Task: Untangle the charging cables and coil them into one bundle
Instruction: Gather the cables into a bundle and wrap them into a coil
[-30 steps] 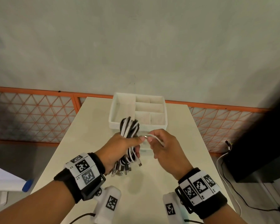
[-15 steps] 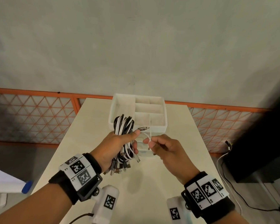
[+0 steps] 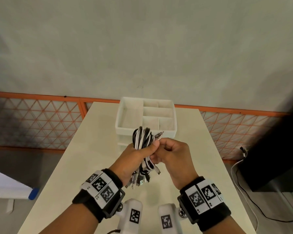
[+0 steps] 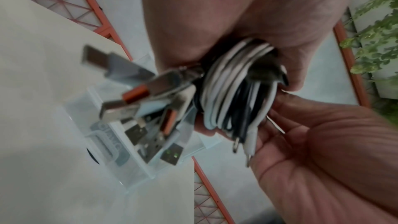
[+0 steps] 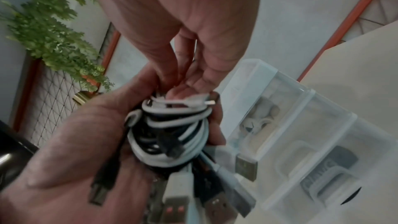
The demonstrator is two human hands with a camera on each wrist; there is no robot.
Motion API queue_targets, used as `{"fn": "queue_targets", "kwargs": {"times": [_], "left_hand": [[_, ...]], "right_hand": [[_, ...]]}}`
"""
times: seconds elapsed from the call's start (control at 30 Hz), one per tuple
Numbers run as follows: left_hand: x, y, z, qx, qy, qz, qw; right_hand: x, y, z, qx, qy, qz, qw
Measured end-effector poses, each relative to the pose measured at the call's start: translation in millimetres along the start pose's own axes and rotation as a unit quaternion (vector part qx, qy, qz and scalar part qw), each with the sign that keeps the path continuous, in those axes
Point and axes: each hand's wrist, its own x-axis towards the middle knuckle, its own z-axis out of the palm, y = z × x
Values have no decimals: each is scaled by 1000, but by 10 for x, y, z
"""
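My left hand (image 3: pixel 150 148) grips a coiled bundle of black and white charging cables (image 3: pixel 142 137) above the table, thumb across the front. Several USB plugs (image 3: pixel 139 180) hang from the bundle's lower end, and one metal plug (image 3: pixel 159 134) sticks out at the top right. My right hand (image 3: pixel 160 152) is pressed against the bundle's right side with curled fingers. In the right wrist view its fingertips (image 5: pixel 183 89) pinch a white cable end (image 5: pixel 193 102) against the top of the coil (image 5: pixel 172 134). The left wrist view shows the coil (image 4: pixel 234 91) and plugs (image 4: pixel 133 81).
A white divided organizer (image 3: pixel 119 119) with clear drawers (image 5: pixel 301 125) underneath stands just behind the hands on the cream table (image 3: pixel 74 166). An orange lattice fence (image 3: pixel 41 119) runs behind the table. A black box (image 3: pixel 277 149) and floor cables (image 3: pixel 235 168) lie to the right.
My right hand has brought the loose white cable end in from the right and now holds it against the bundle. The free loop between the hands is gone.
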Motion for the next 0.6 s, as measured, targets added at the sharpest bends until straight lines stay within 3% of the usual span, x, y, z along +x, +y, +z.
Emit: {"fn": "queue_targets", "kwargs": {"times": [0.13,0.3,0.4,0.5,0.6], "left_hand": [[-27,-36,70,-3,24,8,1000],[-32,-147,105,-7,68,-16,998],[-24,-206,151,-26,89,-21,995],[-24,-217,183,-45,102,-21,994],[-32,-232,221,-24,74,-30,997]], "right_hand": [[-13,20,-57,-76,-38,7,996],[-43,72,-174,-213,-132,-9,968],[-75,80,-183,-190,-99,-25,977],[-71,66,-211,-149,-9,-34,988],[-30,47,-329,-127,-35,-12,991]]}}
